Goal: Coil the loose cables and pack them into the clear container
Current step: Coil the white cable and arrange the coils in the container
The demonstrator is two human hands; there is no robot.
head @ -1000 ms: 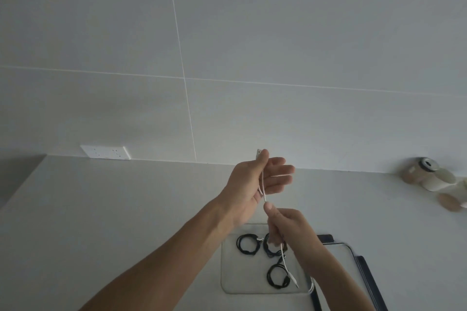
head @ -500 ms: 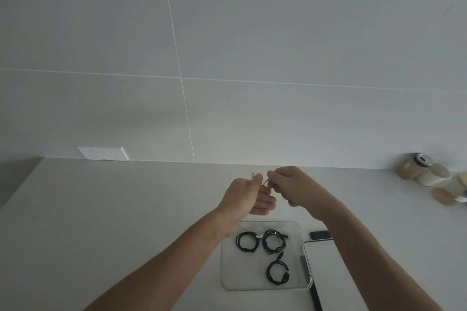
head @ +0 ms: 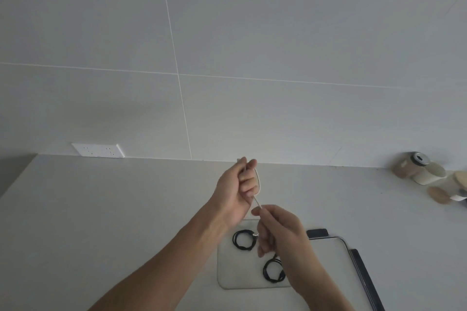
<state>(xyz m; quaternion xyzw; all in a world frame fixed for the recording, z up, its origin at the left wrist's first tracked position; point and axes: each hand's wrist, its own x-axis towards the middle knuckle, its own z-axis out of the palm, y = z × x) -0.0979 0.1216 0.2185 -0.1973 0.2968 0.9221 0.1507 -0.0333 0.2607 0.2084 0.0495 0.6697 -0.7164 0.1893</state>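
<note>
Left hand (head: pixel 233 188) is raised over the table (head: pixel 101 209), fingers curled, its grip wrapped by a loop of white cable (head: pixel 258 182). At its five o'clock, the right hand (head: pixel 280 230) pinches the same cable taut between thumb and fingertip, forearm angling in from five o'clock. Below both, the clear container (head: pixel 227 272) sits on the table with two black coiled cables (head: pixel 243 240) showing inside, one partly hidden by the right wrist.

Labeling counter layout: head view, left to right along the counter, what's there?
Wall socket → left hand gripping the white cable → clear container with black coiled cables → clear lid → jars at far right.
</note>
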